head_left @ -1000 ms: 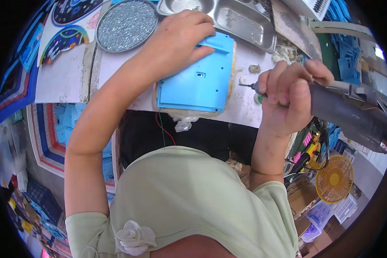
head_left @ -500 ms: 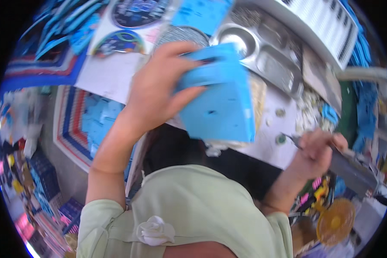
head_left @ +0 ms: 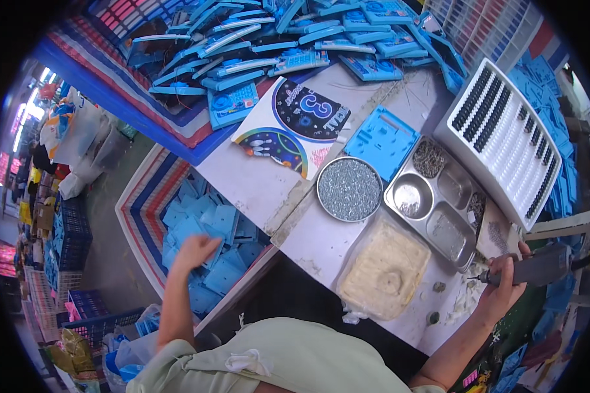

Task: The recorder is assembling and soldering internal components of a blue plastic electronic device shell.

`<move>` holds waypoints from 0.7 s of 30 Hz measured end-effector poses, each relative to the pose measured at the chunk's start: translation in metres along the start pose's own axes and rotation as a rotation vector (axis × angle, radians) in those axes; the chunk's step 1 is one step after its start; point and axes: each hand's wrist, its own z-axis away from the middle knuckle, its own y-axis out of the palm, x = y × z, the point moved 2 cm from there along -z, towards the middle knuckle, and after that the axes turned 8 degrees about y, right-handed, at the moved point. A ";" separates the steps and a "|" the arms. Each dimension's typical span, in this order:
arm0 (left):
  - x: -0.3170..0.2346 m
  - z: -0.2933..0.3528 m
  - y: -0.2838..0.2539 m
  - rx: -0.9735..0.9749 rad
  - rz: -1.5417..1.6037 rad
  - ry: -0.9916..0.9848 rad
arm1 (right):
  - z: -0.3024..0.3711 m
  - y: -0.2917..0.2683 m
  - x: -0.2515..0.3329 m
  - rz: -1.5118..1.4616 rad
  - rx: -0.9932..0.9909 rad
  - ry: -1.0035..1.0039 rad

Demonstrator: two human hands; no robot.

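Plastic panels (head_left: pixel 206 259) in the striped bag (head_left: pixel 152 190): light blue. Bag: red, white and blue stripes. Round dish of screws (head_left: pixel 349 188): silver-grey, speckled. Compartment tray (head_left: pixel 439 209): bare steel. Foam pad (head_left: pixel 383 270): cream. Electric screwdriver (head_left: pixel 537 265): dark grey. Printed card (head_left: pixel 295 128): white with dark blue circle and rainbow arc.

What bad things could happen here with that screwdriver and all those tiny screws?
The right hand grips the electric screwdriver with its tip near the tray, so it might knock it. The round dish of screws sits near the table edge and might spill. The left hand reaches sideways over the bin of blue parts, out of sight.
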 end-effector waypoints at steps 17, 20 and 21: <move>-0.411 -0.310 -0.067 -0.904 -0.922 1.150 | 0.011 -0.022 0.017 0.056 -0.049 -0.025; -0.415 -0.236 -0.090 -0.934 -0.571 1.165 | 0.021 -0.005 0.035 0.405 -0.377 -0.355; -0.417 -0.208 -0.097 -0.947 -0.439 1.157 | 0.028 0.000 0.043 0.563 -0.502 -0.519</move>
